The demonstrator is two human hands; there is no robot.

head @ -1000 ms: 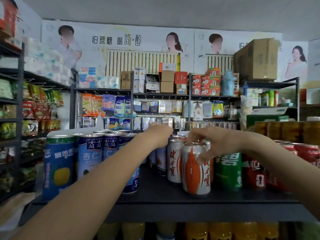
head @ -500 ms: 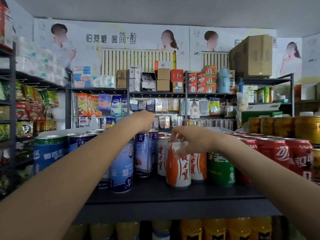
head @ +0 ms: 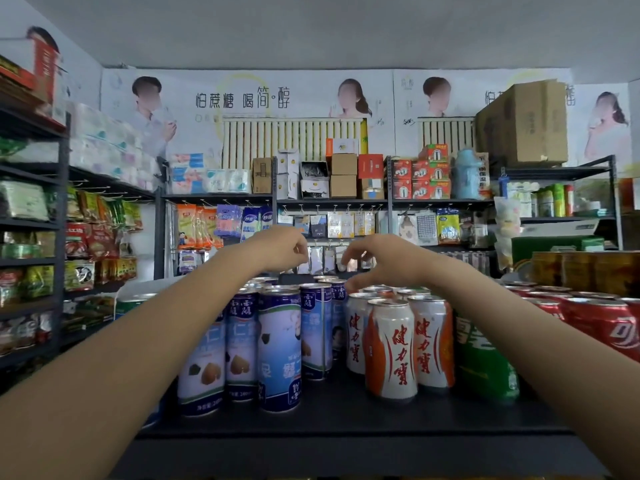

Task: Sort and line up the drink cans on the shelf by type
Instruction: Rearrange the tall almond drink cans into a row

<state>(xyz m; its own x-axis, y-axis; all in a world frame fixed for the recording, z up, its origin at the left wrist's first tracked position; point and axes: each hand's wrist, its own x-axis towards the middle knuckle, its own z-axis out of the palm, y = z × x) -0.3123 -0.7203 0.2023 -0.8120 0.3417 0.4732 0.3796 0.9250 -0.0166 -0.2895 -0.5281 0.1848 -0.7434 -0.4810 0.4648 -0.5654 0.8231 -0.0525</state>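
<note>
1. Both hands are held above the can tops toward the back of the shelf point(head: 346, 417). The left hand point(head: 282, 249) is seen with fingers loosely curled downward and nothing between them. The right hand point(head: 379, 259) is likewise loosely curled, its fingertips point(head: 349, 261) pointing down, and no can is gripped.

2. Directly below the left hand, the blue cans point(head: 278, 351) are grouped in close rows, touching one another. This grouping appears to be the sorted block for that type.

3. Below and just in front of the right hand, the orange-and-white cans point(head: 391, 348) are clustered, with one standing forward of its neighbours. It is judged that this front can has not yet been drawn into line.

4. Outward of the right wrist, a green can point(head: 485, 362) is partly hidden by the forearm, and red cans point(head: 609, 327) stand beyond it. Types are thus kept side by side.

5. The raised, empty hands suggest a reach toward rear cans, probably so the back rows can be straightened.
</note>
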